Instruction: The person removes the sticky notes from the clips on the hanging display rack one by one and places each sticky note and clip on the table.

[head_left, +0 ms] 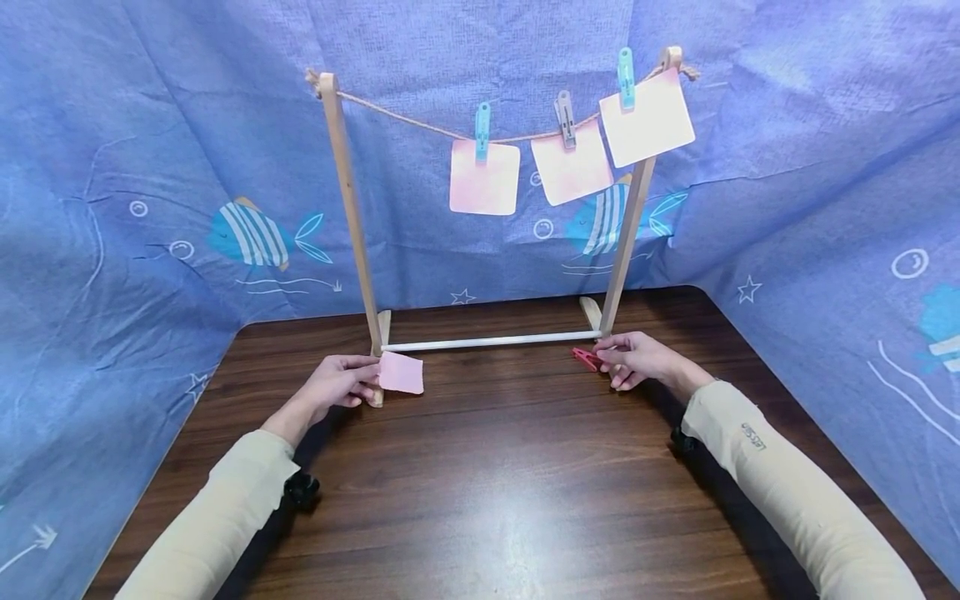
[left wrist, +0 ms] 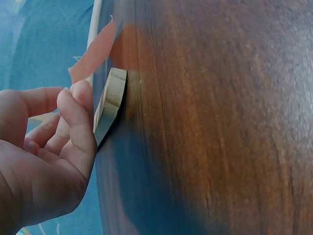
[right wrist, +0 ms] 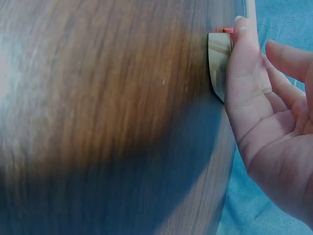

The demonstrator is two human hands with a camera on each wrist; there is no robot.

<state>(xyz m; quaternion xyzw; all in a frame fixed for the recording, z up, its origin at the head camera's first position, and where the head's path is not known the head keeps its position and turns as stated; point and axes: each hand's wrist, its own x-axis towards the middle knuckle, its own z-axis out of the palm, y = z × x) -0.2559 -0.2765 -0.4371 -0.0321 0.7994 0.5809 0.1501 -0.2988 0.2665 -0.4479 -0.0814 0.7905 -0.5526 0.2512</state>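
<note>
A small square of pink paper (head_left: 402,372) is pinched at its left edge by my left hand (head_left: 341,385), in front of the left post. In the left wrist view, the paper (left wrist: 95,54) rises from the tips of my left thumb and fingers. Over by the right post, my right hand (head_left: 636,360) holds a red clothespin (head_left: 586,358) at its fingertips, with the clothespin sticking out to the left. Only a sliver of the red clothespin (right wrist: 228,30) shows in the right wrist view, where my fingers hide most of it.
A wooden frame with a left post (head_left: 348,192), a right post (head_left: 628,233) and a white bottom bar (head_left: 491,342) stands at the table's back. Its sagging rope (head_left: 405,122) carries three paper squares, clipped with blue and grey clothespins. Blue fish-print cloth (head_left: 450,50) hangs behind.
</note>
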